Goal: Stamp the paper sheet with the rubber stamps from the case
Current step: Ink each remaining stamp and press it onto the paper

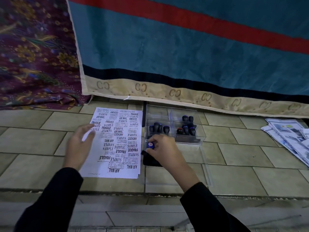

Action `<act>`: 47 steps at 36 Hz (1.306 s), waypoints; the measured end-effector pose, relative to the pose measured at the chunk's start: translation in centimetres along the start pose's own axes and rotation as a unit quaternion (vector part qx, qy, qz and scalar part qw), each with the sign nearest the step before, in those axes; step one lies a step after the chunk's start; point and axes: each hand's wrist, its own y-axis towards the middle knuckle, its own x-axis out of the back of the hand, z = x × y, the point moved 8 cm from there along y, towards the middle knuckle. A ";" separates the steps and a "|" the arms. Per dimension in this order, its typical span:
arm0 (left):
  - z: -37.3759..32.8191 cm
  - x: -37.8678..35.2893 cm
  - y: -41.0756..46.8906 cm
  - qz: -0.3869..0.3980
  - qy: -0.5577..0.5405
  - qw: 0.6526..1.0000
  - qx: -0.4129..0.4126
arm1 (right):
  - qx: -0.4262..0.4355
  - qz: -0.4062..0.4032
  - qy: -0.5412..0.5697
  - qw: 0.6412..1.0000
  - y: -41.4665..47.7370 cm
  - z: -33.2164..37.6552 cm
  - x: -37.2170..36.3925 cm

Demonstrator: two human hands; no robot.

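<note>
A white paper sheet (120, 141) lies on the tiled floor, covered with black stamped words such as SAMPLE, FRAGILE and AIR MAIL. My left hand (80, 144) rests flat on its left edge, fingers spread. My right hand (163, 149) grips a rubber stamp with a blue top (150, 145), held upright over a black ink pad (151, 160) just right of the sheet. Behind it stands the clear plastic case (173, 124) holding several dark-handled stamps (158, 127), one with a red band.
A teal cloth with a red stripe and beige border (184, 52) hangs at the back, next to a purple floral fabric (33, 56). A pile of printed papers (291, 136) lies at the right. A clear lid (206, 166) lies flat beside the pad.
</note>
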 end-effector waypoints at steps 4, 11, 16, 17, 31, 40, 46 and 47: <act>2.6 3.0 1.0 0.007 0.232 0.972 -0.042 | 0.058 0.014 0.045 0.997 0.5 4.1 -1.9; 5.6 2.7 1.2 0.041 0.406 0.912 -0.045 | 0.118 0.083 0.062 0.988 1.0 9.7 -7.7; 5.9 2.7 1.1 0.030 0.397 0.916 -0.057 | 0.132 0.117 0.026 0.984 1.4 10.7 -9.5; 5.9 2.7 1.1 0.030 0.396 0.916 -0.059 | 0.135 0.121 0.021 0.983 1.4 10.8 -9.6; 5.6 2.9 1.0 0.027 0.385 0.920 -0.062 | 0.144 0.148 0.001 0.978 1.2 10.9 -10.9; 5.6 2.7 0.9 0.018 0.387 0.920 -0.064 | 0.157 0.150 -0.023 0.976 0.4 11.4 -11.4; 5.1 2.7 0.7 0.016 0.382 0.922 -0.064 | 0.139 0.145 -0.011 0.980 0.5 11.4 -11.3; 5.0 2.7 0.6 0.017 0.382 0.922 -0.060 | 0.141 0.147 -0.010 0.979 0.3 11.4 -11.4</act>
